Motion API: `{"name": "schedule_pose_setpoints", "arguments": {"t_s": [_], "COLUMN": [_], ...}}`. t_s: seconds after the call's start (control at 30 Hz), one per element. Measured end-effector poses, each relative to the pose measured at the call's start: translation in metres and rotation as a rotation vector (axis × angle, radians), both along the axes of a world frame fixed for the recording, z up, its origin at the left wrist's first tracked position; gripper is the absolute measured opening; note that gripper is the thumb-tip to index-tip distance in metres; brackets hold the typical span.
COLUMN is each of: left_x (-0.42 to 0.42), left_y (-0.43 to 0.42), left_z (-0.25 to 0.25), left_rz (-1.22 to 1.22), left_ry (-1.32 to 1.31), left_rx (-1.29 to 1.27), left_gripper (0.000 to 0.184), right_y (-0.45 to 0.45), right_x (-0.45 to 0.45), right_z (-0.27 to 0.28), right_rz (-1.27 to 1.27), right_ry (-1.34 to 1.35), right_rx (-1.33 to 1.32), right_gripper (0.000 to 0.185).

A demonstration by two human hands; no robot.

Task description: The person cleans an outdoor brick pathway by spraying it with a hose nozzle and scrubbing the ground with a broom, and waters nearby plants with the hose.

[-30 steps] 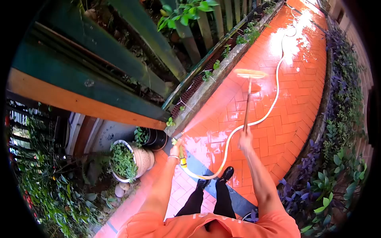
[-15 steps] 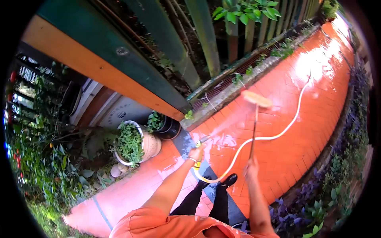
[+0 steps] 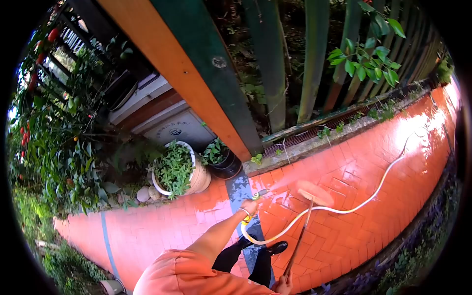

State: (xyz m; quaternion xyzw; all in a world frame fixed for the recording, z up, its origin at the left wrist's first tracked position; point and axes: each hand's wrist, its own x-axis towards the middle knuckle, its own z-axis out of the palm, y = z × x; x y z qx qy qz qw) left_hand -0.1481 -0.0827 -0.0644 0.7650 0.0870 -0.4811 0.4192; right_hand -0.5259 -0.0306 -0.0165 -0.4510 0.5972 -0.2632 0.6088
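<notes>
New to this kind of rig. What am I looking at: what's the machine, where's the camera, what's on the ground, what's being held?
There's no machine: it's a person using bare hands. The one view comes from a camera worn on the head, looking forward and down, so the picture looks round and bent at the edges.

The left hand holds a spray nozzle sending out a mist. The right hand grips a long-handled brush; I can't tell if its head touches the ground.

Underfoot is orange paving, shiny in places. A pale hose curves across it. Two potted plants, one in a pale pot, one in a black pot, stand near a fence.
</notes>
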Motion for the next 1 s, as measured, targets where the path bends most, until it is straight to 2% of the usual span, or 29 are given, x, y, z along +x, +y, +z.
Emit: {"name": "schedule_pose_setpoints", "arguments": {"t_s": [0.07,0.1,0.17,0.2,0.27,0.33,0.37,0.43,0.47,0.5,0.53,0.57,0.6,0.67,0.73,0.77,0.83,0.87,0.9,1.0], "left_x": [-0.002,0.002,-0.01,-0.016,-0.017,-0.021,-0.017,0.0,0.002,0.005,0.008,0.011,0.016,0.021,0.023,0.023,0.023,0.022,0.019,0.01], "left_y": [-0.003,-0.006,-0.011,-0.015,-0.018,-0.011,-0.007,-0.005,0.001,0.005,0.009,0.014,0.016,0.015,0.017,0.016,0.016,0.011,0.006,-0.004], "left_z": [-0.018,-0.02,0.001,0.014,0.028,0.032,0.031,0.026,0.019,0.011,0.005,0.001,-0.001,0.007,0.002,-0.002,-0.008,0.002,0.011,0.018], "left_rz": [-0.165,-0.158,-0.289,-0.268,-0.295,-0.308,-0.311,-0.317,-0.276,-0.244,-0.266,-0.18,-0.096,-0.099,-0.07,-0.089,-0.079,-0.13,-0.144,-0.196], "left_ry": [-0.094,-0.109,-0.072,-0.081,-0.102,-0.107,-0.108,-0.112,-0.105,-0.098,-0.086,-0.034,0.011,0.012,0.007,-0.002,0.046,0.046,0.034,-0.011], "left_rx": [0.067,0.074,-0.021,-0.019,-0.054,-0.092,-0.062,-0.055,-0.024,0.011,0.012,-0.022,-0.054,-0.045,-0.048,-0.038,-0.065,-0.07,-0.066,-0.075], "left_gripper": [0.051,0.051,0.052,0.051,0.051,0.051,0.051,0.051,0.05,0.05,0.05,0.048,0.047,0.045,0.043,0.043,0.042,0.038,0.038,0.039], "right_y": [-0.015,-0.044,-0.133,-0.179,-0.258,-0.295,-0.285,-0.24,-0.199,-0.146,-0.101,-0.059,-0.017,0.008,-0.004,-0.013,-0.061,-0.108,-0.151,-0.265], "right_x": [0.03,0.047,0.081,0.104,0.137,0.153,0.144,0.111,0.086,0.076,0.055,0.038,0.024,0.025,0.031,0.047,0.09,0.118,0.132,0.174], "right_z": [0.012,0.004,-0.044,-0.046,-0.046,-0.015,-0.021,-0.051,-0.062,-0.009,0.0,0.02,0.026,0.024,0.017,0.012,-0.027,-0.009,-0.019,-0.06], "right_rz": [-0.121,-0.182,-0.251,-0.272,-0.203,-0.282,-0.282,-0.168,-0.178,-0.134,-0.117,-0.132,-0.075,-0.05,-0.146,-0.198,-0.325,-0.32,-0.321,-0.396], "right_ry": [-0.099,-0.175,-0.363,-0.406,-0.304,-0.266,-0.259,-0.303,-0.308,-0.219,-0.221,-0.223,-0.158,-0.11,0.052,-0.125,-0.324,-0.44,-0.412,-0.322], "right_rx": [0.445,0.542,0.513,0.462,0.377,0.403,0.39,0.193,0.154,0.179,0.18,0.289,0.267,0.244,0.88,0.721,0.547,0.479,0.504,0.322], "right_gripper": [0.037,0.036,0.035,0.036,0.037,0.034,0.034,0.032,0.04,0.049,0.055,0.055,0.053,0.052,0.027,0.034,0.03,0.022,0.025,0.032]}}
